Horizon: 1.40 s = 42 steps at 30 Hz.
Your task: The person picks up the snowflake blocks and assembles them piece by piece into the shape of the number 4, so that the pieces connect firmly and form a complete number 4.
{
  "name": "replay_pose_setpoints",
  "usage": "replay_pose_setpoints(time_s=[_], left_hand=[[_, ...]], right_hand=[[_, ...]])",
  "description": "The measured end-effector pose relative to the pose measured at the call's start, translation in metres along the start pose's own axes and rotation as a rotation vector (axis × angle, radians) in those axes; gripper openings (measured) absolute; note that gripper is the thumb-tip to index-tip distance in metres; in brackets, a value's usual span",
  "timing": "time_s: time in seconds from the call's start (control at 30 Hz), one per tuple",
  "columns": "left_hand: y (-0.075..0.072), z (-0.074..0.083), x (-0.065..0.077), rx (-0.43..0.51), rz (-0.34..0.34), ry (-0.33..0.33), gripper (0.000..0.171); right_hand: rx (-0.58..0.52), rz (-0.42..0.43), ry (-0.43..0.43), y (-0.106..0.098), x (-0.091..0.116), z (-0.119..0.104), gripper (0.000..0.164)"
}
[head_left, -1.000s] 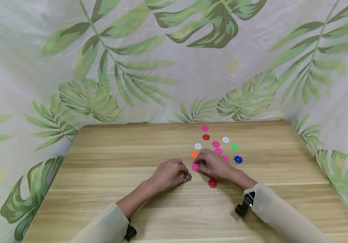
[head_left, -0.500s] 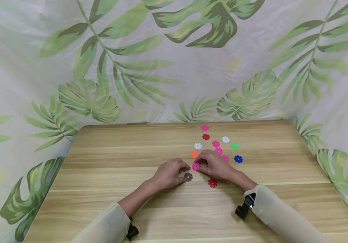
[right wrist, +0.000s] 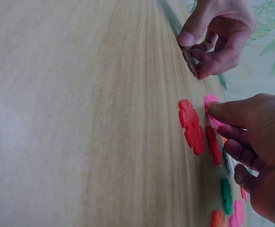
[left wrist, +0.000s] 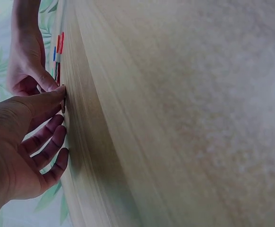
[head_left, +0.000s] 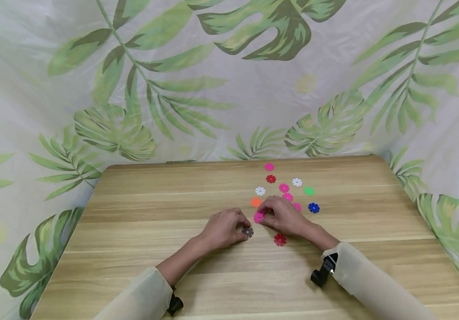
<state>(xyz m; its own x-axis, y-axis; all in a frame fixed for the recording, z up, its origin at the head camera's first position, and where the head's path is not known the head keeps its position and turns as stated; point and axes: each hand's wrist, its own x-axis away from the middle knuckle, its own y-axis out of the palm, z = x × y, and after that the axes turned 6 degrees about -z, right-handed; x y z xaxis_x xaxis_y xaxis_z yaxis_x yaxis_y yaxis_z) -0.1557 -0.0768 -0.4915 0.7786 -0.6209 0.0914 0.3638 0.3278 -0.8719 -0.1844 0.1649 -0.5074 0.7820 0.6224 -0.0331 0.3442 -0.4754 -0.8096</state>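
Observation:
My left hand (head_left: pixel 223 229) pinches a brown notched snowflake disc (head_left: pixel 247 232) between thumb and fingers, low over the wooden table. In the right wrist view that brown disc (right wrist: pixel 190 61) is seen nearly edge-on, spanned by the thumb and a fingertip. Just to the right, my right hand (head_left: pixel 283 216) holds a pink snowflake disc (head_left: pixel 259 217) by thumb and index finger, partly covered by them. The two held discs are close together but apart. A red disc (head_left: pixel 279 239) lies flat below the right hand, and an orange disc (head_left: pixel 256 202) lies just beyond its fingers.
Beyond the right hand lie several loose discs, among them a blue disc (head_left: pixel 314 208), a green disc (head_left: pixel 309 191), a white disc (head_left: pixel 297 182) and a pink disc (head_left: pixel 269 167) near the far edge. A leaf-print cloth (head_left: pixel 197 106) hangs behind the table (head_left: pixel 133 204).
The pink disc has tilted a little in the right hand's fingers. The left index finger lifted slightly from the brown disc, then came back down. The loose discs have stayed put.

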Motion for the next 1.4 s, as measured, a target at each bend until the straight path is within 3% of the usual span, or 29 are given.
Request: replay_pose_setpoints(time_s=[0.3,0.7,0.97,1.2,1.4], left_hand=[[-0.001,0.003,-0.002,0.024,-0.01,-0.034,0.025],[0.001,-0.005,-0.003,0.217,0.017,-0.052,0.027],[0.001,-0.01,0.0,0.465,0.056,-0.056,0.016],[-0.003,-0.013,0.002,0.716,0.113,-0.184,0.018],[-0.009,-0.01,0.003,0.955,0.118,-0.288,0.023]], right_hand=[[-0.032,0.004,0.003,0.0,-0.001,0.002,0.019],[-0.172,0.033,0.014,0.002,0.004,0.002,0.016],[-0.293,0.059,0.028,0.002,0.006,0.006,0.01],[-0.358,0.107,0.074,-0.002,0.009,0.01,0.014],[-0.499,0.135,0.135,-0.005,0.011,0.01,0.016]])
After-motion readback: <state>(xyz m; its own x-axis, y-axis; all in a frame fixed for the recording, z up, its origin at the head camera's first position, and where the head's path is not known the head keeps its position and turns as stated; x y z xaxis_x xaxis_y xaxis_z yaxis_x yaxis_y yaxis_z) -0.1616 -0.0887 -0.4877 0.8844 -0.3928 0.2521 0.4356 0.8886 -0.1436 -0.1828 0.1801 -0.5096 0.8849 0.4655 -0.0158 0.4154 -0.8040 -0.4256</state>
